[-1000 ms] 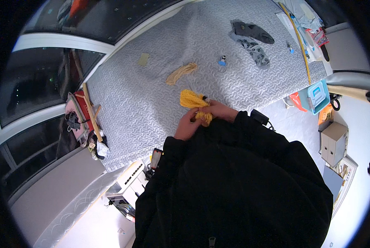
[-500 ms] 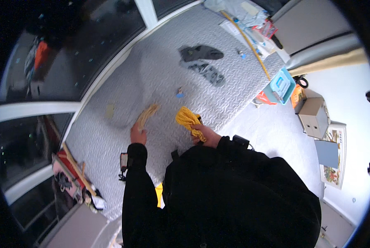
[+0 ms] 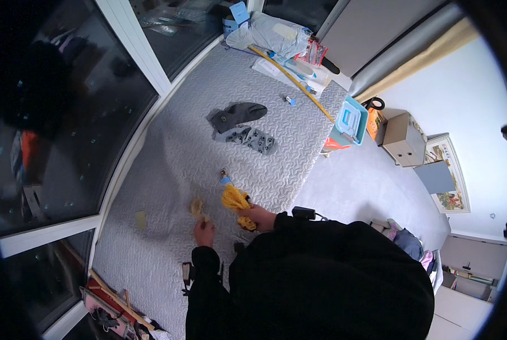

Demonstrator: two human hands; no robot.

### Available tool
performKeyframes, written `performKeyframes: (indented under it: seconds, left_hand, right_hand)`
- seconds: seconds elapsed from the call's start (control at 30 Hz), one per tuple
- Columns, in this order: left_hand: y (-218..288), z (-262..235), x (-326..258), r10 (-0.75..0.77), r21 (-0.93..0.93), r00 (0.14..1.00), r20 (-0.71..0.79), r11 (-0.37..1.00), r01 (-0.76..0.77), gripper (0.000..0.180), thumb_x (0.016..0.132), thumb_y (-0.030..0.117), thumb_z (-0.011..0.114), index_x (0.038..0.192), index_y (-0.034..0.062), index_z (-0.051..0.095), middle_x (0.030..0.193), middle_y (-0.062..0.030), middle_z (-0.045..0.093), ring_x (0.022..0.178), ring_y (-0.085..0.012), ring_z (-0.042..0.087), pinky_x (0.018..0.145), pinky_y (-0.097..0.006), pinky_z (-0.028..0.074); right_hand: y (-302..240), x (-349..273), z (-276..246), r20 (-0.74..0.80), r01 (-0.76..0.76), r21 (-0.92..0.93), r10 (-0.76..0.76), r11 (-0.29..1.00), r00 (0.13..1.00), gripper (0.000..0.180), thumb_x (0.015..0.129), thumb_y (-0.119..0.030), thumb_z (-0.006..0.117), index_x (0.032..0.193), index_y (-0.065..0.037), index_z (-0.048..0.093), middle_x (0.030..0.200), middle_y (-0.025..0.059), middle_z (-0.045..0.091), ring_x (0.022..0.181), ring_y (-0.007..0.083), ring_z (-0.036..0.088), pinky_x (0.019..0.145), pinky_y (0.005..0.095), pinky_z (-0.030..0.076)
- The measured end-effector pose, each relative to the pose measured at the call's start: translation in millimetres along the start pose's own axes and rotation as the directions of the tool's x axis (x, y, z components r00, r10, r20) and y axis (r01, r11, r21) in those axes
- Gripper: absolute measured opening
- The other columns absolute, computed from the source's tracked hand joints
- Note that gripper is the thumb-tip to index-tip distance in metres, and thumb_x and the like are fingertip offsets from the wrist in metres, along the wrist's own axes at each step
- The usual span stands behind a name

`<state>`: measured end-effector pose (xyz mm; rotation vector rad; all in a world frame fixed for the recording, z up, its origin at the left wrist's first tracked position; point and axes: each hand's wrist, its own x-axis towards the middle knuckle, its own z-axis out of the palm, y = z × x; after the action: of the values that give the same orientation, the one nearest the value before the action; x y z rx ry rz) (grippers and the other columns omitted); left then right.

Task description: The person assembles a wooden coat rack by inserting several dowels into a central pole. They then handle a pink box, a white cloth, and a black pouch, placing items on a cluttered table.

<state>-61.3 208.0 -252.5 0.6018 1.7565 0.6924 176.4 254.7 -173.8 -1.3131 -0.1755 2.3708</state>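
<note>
The right hand (image 3: 260, 216) was clenched around a bunched bright-yellow piece of soft knitted fabric (image 3: 235, 199), which rose out of the fist and hung just above the grey quilted mattress (image 3: 174, 153), close to its near long edge. The left hand (image 3: 204, 232) reached out beside it toward a small pale-yellow scrap of similar material (image 3: 196, 206) lying on the mattress; its fingers seemed to touch or hover just at the scrap, but whether they had closed on it could not be told at this size. A tiny blue-capped object (image 3: 225, 180) stood just beyond the yellow bundle, and a second pale scrap (image 3: 140, 220) lay further toward the window-side edge. A dark grey sock-like garment (image 3: 237, 114) and a patterned grey one (image 3: 252, 139) lay well apart near the middle of the mattress, with a long yellow stick (image 3: 290, 76) toward the far end. As a judgement, the chief risk was the loose bundle: held only in a fist, part of it could slip free and drop over the near edge onto the floor. A sweep of either sleeve could also knock over the small capped object, as it stood so near the right hand. The light scrap might slide on the quilting instead of lifting if the left fingers pinched it poorly.
</note>
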Motion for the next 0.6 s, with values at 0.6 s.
performKeyframes:
  seconds: [0.6]
  left_hand:
    - [-18,-67,-125,-0.106,-0.192,0.994,0.01,0.976,0.106,0.033,0.093,0.018,0.059,0.121,0.0009,0.057,0.107,-0.0073,0.067,0.093,-0.0165,0.064,0.077,-0.029,0.048]
  right_hand:
    - [-267,137,-102,-0.33,0.741,-0.512,-0.896,0.434,0.297,0.029,0.083,-0.012,0.069,0.11,-0.004,0.061,0.093,0.0039,0.067,0.081,0.0164,0.066,0.067,0.0328,0.054]
